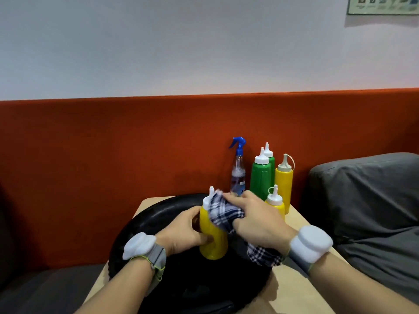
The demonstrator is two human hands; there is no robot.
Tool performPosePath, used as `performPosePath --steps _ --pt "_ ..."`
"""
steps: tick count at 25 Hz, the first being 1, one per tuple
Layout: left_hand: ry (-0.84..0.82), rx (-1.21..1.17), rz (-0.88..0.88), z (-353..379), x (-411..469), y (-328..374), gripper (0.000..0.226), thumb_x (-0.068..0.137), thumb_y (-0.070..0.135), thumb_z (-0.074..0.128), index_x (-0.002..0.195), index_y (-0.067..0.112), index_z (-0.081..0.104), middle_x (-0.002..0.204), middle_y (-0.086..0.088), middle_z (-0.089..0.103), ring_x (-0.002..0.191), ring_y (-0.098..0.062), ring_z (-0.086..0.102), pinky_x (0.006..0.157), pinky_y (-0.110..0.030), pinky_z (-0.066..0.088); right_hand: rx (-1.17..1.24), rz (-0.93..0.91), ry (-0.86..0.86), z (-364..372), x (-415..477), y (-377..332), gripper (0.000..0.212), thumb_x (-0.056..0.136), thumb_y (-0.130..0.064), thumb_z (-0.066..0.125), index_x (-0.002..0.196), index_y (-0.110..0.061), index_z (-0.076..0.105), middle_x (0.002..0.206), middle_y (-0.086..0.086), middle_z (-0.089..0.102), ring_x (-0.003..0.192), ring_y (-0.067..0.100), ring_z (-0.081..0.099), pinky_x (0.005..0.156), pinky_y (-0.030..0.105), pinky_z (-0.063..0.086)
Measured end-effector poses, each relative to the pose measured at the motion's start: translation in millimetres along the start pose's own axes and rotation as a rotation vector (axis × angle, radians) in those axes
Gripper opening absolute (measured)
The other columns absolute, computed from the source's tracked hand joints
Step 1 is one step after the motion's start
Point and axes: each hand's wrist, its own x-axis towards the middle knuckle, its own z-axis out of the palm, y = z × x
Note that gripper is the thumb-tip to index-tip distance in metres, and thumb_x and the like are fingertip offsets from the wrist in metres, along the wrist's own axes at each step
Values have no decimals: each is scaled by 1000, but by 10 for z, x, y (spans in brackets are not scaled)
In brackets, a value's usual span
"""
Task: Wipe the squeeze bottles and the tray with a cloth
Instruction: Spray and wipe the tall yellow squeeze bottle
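Black tray (158, 207) lay beneath my hands. My left hand (183, 232) gripped yellow bottle (213, 243), upright over it; right hand (256, 218) clutched checked cloth (223, 211) against its shoulder. Step: wiping this bottle. Next, judged: turn it to reach the unwiped side. Other bottles (260, 177) stood beyond right hand.

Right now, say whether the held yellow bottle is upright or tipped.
Upright: the yellow bottle stands nozzle-up in the left hand, base toward the tray.
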Motion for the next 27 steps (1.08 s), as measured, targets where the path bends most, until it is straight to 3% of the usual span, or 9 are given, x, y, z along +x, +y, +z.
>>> performPosePath --steps 2,6,8,10,15,19,21,24,27 --pt "72 24 2 22 8 -6 59 51 22 79 107 18 62 100 2 73 95 -10 68 86 -34 56 -72 -24 -30 65 112 -131 69 83 -26 48 145 -45 25 122 -2 42 121 29 44 93 39 43" --pt "146 145 -26 64 27 -21 53 46 34 76 96 24 62 88 12 70 80 3 63 62 -9 47 -165 -42 35 185 155 -223 67 83 -26 48 146 -34 25 118 4 40 113 32 46 83 39 46" --pt "175 148 -22 59 12 -2 50 48 32 78 94 25 62 84 14 69 73 11 58 56 -5 41 -160 -45 43 211 120 -191 69 84 -27 48 147 -36 22 120 4 40 116 31 46 84 39 47" --pt "200 95 -34 72 1 9 43 51 23 84 87 22 61 79 11 69 68 8 57 56 -8 42 -93 3 46 218 93 -103 69 84 -27 47 147 -41 24 123 2 43 120 31 46 91 41 47" --pt "253 99 -69 115 -24 43 45 50 26 86 82 16 56 74 6 67 64 -4 54 55 -17 44 34 55 -52 233 37 18 67 81 -26 47 142 -49 28 115 -3 47 116 28 50 89 37 46" --pt "282 132 -43 127 -33 70 43 58 26 84 77 13 47 67 7 56 64 -10 42 51 -21 36 -108 -49 -17 308 -120 -117 71 82 -28 49 148 -38 24 113 -3 43 113 27 49 86 38 46" --pt "299 195 -57 143 -35 80 43 64 32 81 79 16 44 69 7 57 67 -12 45 54 -25 36 -62 -76 -8 266 -188 -105 71 80 -26 49 146 -43 29 111 -7 45 112 22 50 86 36 46" --pt "173 98 -99 114 -18 53 79 47 50 90 105 27 42 98 10 61 88 -9 61 72 -28 51 104 56 92 89 -150 19 67 78 -22 51 138 -49 40 113 -11 49 115 20 51 88 33 46" --pt "20 -99 -24 89 24 -1 88 58 21 90 130 19 41 120 11 60 109 -11 62 93 -32 54 5 17 84 65 -96 -36 70 80 -23 51 144 -45 31 123 -6 45 120 23 46 92 35 44"
